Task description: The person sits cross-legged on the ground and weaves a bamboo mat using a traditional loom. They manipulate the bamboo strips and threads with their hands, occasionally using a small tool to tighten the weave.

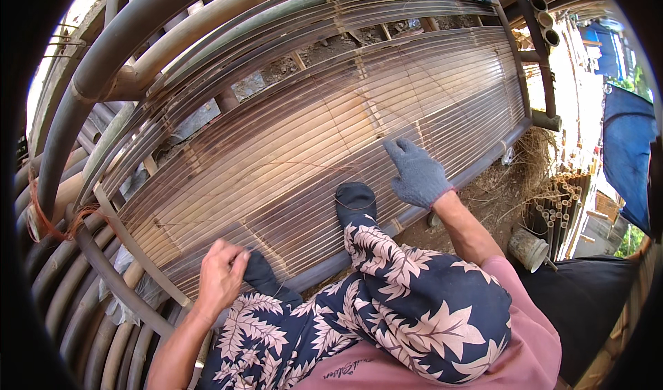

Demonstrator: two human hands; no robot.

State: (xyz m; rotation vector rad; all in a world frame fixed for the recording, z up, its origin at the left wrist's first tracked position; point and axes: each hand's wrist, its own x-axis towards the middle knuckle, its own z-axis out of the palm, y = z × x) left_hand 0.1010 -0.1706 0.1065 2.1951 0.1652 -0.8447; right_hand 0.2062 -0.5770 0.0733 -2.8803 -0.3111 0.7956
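Observation:
A long panel of split bamboo slats (297, 124) lies under me, bound across with thin cords and narrow strips. My bare left hand (222, 273) is above its near left edge, beside my dark left shoe (262, 274). Its fingers are curled together; whatever they may hold is too small to make out. My right hand (418, 176), in a grey knit glove, is over the slats right of my other dark shoe (356, 202). Two of its fingers stretch toward the panel, apart from the thumb. A thin reddish strand (304, 163) loops over the slats.
Thick bamboo poles (138, 38) curve along the far and left sides. Reddish strands (59, 228) hang at the left corner. To the right are a pole frame (544, 65), a bundle of cut bamboo (556, 203), a dirty pale bucket (528, 248) and a blue tarp (627, 155).

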